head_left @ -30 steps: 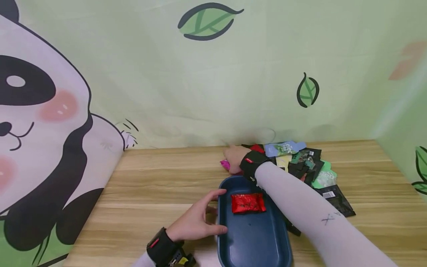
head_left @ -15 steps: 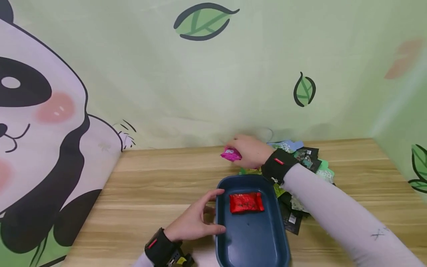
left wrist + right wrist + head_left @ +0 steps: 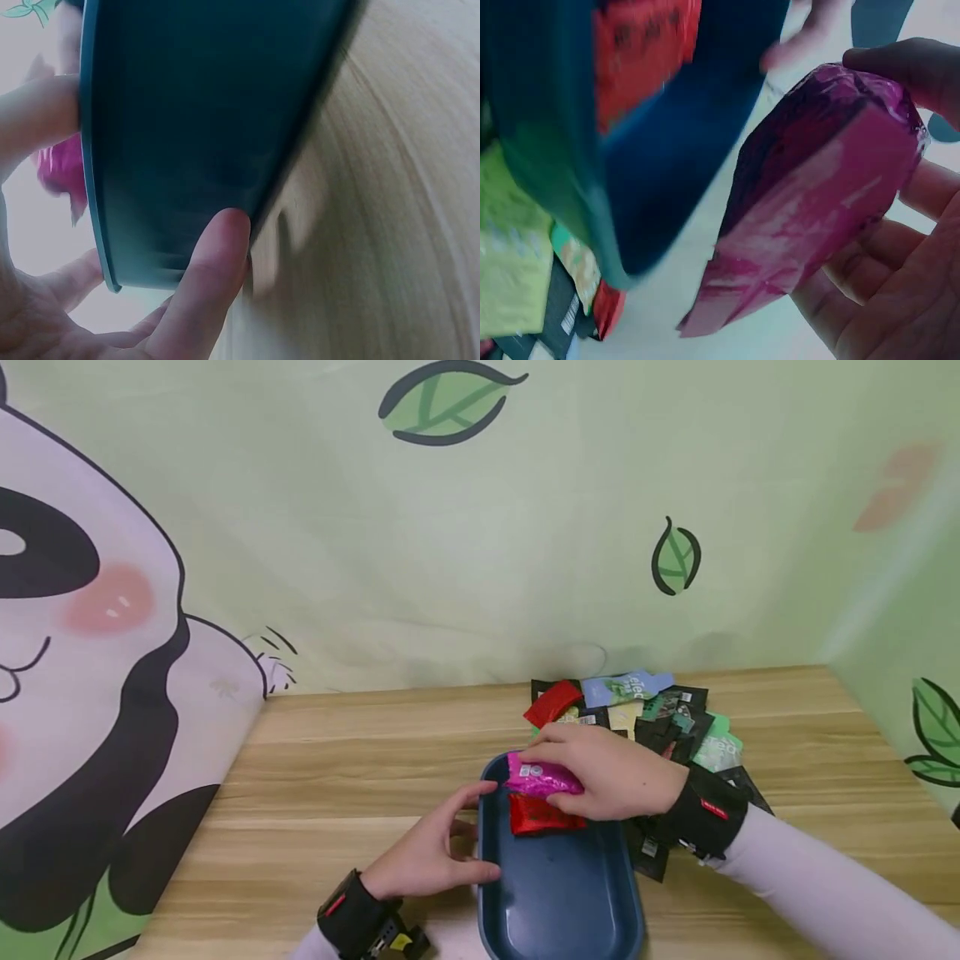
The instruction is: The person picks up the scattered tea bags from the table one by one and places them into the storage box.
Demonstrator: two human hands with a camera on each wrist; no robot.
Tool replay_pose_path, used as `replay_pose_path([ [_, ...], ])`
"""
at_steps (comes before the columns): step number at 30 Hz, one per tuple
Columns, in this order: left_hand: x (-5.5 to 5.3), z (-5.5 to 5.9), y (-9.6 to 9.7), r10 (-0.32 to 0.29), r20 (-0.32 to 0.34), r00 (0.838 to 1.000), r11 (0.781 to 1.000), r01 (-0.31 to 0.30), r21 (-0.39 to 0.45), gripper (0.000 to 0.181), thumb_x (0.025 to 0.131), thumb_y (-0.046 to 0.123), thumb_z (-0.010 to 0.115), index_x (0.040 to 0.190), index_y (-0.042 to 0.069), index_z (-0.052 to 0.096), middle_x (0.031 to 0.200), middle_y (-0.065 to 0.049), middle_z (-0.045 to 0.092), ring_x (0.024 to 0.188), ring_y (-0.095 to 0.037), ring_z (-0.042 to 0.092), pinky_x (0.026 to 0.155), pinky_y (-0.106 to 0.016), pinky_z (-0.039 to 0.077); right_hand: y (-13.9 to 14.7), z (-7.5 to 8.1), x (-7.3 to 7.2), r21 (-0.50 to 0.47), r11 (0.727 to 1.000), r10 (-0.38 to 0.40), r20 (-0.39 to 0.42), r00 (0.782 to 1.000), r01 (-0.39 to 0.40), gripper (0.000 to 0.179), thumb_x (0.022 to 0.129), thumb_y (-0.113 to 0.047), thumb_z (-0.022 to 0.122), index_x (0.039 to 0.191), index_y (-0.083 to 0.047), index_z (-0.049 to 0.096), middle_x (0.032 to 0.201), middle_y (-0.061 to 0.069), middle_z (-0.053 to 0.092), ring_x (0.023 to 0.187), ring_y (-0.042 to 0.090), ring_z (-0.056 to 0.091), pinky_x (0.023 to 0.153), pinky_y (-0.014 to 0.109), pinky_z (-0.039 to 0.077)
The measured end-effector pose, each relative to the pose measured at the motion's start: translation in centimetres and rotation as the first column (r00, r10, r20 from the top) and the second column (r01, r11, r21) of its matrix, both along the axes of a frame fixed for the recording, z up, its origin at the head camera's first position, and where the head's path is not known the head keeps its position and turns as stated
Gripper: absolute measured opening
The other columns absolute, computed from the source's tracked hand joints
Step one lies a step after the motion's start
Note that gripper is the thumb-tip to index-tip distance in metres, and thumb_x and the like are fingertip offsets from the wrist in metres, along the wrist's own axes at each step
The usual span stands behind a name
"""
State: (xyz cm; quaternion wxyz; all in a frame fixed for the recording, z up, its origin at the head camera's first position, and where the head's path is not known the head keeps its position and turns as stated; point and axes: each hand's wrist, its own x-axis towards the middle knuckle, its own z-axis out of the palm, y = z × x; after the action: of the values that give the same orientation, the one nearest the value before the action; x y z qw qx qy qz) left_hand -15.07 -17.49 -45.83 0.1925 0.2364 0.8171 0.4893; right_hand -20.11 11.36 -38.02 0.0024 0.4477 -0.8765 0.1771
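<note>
My right hand pinches a shiny pink wrapped snack packet between thumb and fingers, over the far end of a blue tray. In the right wrist view the packet hangs beside the tray's wall, tilted. Inside the tray lies a red wrapped packet, partly covered by the pink one and the right hand. At the tray's left side, my left hand has its thumb and fingers spread against the rim. One left fingertip presses on the outer wall in the left wrist view.
Behind and right of the tray lies a pile of flat packets, among them a red packet, a light blue packet and several black packets. A patterned cloth wall rises behind the wooden table.
My right hand has picked up the pink packet from the left end of the pile and brought it over the tray. The left hand keeps its place on the tray's side.
</note>
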Motion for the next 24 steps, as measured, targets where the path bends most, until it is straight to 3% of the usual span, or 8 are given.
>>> replay_pose_path([
  [6,-0.1,0.1,-0.1,0.006,0.006,1.0,1.0,-0.006,0.004,0.089,0.082,0.032,0.078,0.156,0.027,0.03,0.147,-0.007,0.043,0.118,-0.026,0.058,0.097,-0.044,0.049,0.1,-1.2,2.6,-0.04,0.996,0.079,0.004,0.997,-0.079,0.055,0.084,-0.035,0.073,0.136,-0.018,0.063,0.124,-0.006,0.057,0.11,0.009,0.053,0.091,0.028,0.051],
  [13,0.1,0.6,0.0,0.007,0.044,0.999,1.0,-0.008,0.019,0.088,0.082,0.029,0.078,0.156,0.027,0.03,0.145,-0.008,0.043,0.117,-0.028,0.059,0.093,-0.042,0.052,0.0,-2.5,4.7,-0.007,0.995,0.101,0.041,0.994,-0.1,0.053,0.086,-0.039,0.071,0.135,-0.02,0.063,0.128,-0.006,0.057,0.114,0.009,0.052,0.098,0.032,0.049],
  [20,0.0,0.6,0.2,0.011,0.068,0.998,1.0,-0.012,0.014,0.087,0.082,0.029,0.077,0.156,0.027,0.03,0.146,-0.008,0.042,0.117,-0.03,0.057,0.088,-0.039,0.054,-0.2,-3.8,5.7,-0.052,0.993,0.111,0.039,0.993,-0.109,0.05,0.087,-0.039,0.07,0.133,-0.022,0.064,0.13,-0.008,0.056,0.115,0.008,0.052,0.099,0.034,0.048],
  [24,0.0,0.5,0.1,0.023,0.042,0.999,1.0,-0.022,-0.018,0.088,0.081,0.032,0.078,0.155,0.027,0.031,0.145,-0.006,0.044,0.117,-0.028,0.056,0.085,-0.037,0.055,-0.7,-4.3,5.8,-0.084,0.99,0.121,0.038,0.992,-0.118,0.05,0.087,-0.037,0.07,0.134,-0.022,0.063,0.131,-0.009,0.056,0.116,0.008,0.051,0.1,0.034,0.047],
])
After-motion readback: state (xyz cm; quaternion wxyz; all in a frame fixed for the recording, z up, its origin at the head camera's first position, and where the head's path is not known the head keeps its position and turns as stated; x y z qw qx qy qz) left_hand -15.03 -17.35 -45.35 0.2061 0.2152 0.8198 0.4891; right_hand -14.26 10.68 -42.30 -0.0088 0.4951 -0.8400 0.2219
